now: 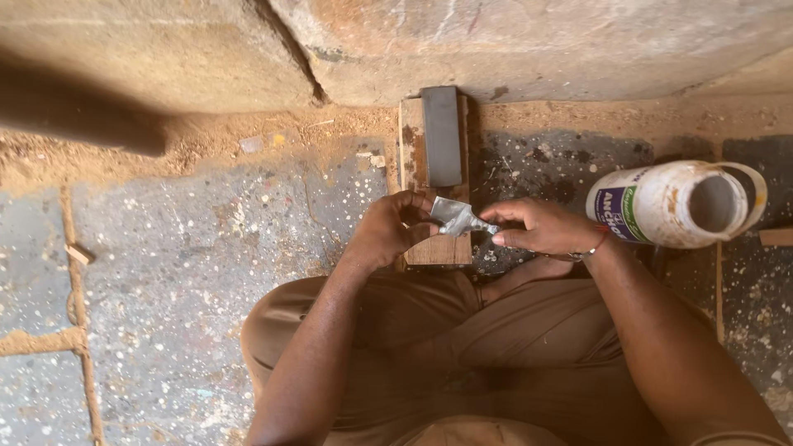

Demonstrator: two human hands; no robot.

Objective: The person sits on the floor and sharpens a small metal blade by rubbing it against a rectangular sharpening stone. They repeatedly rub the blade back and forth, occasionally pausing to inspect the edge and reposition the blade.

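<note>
Sitting on the speckled concrete floor [190,272] with your knees spread, you held a small crumpled grey metal tube [459,218] between both hands, just above the near end of a wooden block [438,248] that lay in front of you. Your left hand [395,229] had its fingers [417,201] curled shut around the flattened back end of the tube, while your right hand [541,226] pinched the narrow nozzle end between thumb and fingertips, so both hands were closed on it. On the far part of the block sat a dark grey rectangular sharpening stone [441,136], reaching up to the rough stone wall [496,41]. To your right a white plastic jar [673,204] lay on its side on the floor, its mouth open and facing right, well apart from the tube. Judging by this, you were at the stage of working at the nozzle end; nothing from the tube showed yet on the block or the stone, so any applying looked to be ahead. Sawdust [206,140] lay banked along the foot of the wall.
</note>
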